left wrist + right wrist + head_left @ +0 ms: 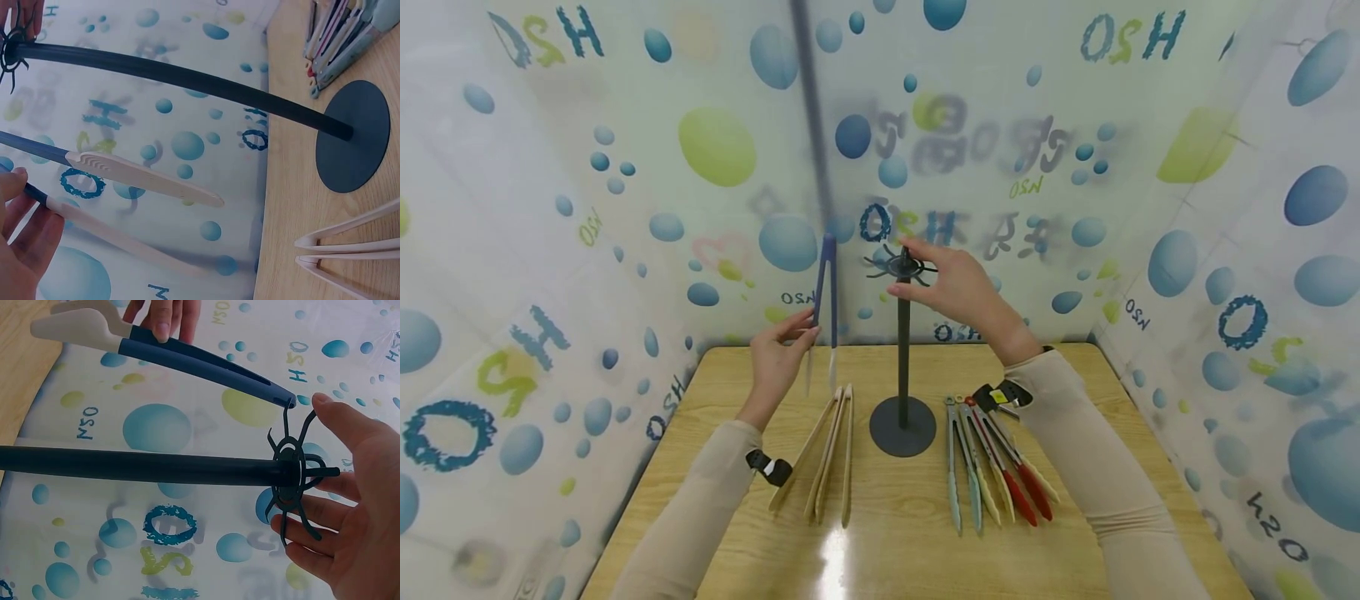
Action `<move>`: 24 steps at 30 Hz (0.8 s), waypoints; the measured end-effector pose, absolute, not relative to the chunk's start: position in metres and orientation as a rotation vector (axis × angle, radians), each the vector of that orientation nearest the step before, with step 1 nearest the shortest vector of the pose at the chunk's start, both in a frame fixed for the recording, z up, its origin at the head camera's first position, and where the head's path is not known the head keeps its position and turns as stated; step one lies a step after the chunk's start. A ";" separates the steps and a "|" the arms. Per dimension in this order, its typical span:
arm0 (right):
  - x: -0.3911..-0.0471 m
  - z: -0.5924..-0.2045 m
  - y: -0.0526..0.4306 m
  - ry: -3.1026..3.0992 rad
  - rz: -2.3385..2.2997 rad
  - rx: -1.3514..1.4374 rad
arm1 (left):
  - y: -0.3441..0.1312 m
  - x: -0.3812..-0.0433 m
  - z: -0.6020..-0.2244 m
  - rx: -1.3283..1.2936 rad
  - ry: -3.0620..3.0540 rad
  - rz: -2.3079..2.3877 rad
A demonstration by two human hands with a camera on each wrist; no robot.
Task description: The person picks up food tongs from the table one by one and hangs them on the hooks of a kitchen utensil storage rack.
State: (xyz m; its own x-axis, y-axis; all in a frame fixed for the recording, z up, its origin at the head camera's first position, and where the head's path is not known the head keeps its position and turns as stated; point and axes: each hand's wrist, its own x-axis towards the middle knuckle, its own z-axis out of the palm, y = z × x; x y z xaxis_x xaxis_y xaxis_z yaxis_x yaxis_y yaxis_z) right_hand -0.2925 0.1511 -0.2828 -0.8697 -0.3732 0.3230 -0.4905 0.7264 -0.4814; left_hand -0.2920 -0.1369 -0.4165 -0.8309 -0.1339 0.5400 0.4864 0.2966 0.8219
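Note:
My left hand (781,352) pinches one arm of blue tongs (824,283) with pale tips, held hinge end up left of a black utensil stand (903,350). In the right wrist view, the tongs' hinge end (287,400) meets the tip of one hook. At the stand's top, my right hand (962,287) holds the ring of curved hooks (289,475), thumb at one hook and fingers around the far side. The stand's round base (354,137) sits on the table, its pole upright.
On the wooden table (895,533), beige tongs (827,458) lie left of the base. Several metal tongs with red, blue-green and cream tips (996,467) lie to its right, partly below my right wrist. A patterned curtain (715,208) encloses the back and sides.

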 end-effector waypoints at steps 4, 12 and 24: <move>-0.293 -0.283 0.152 -2.733 0.853 0.685 | -0.132 -0.292 -0.414 -0.317 -2.032 -1.608; -0.294 -0.284 0.154 -2.734 0.863 0.691 | -0.122 -0.295 -0.413 -0.298 -2.037 -1.632; -0.292 -0.282 0.152 -2.741 0.881 0.692 | -0.110 -0.278 -0.399 -0.349 -2.085 -1.502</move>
State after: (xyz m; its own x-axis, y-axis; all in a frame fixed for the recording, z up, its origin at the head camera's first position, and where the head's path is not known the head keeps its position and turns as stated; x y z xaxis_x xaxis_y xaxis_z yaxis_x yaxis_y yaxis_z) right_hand -0.2917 0.1515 -0.2821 -0.8753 -0.3759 0.3042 -0.4827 0.7159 -0.5045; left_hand -0.2783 -0.1098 -0.3989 -0.8197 -0.1018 0.5637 0.5024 0.3450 0.7928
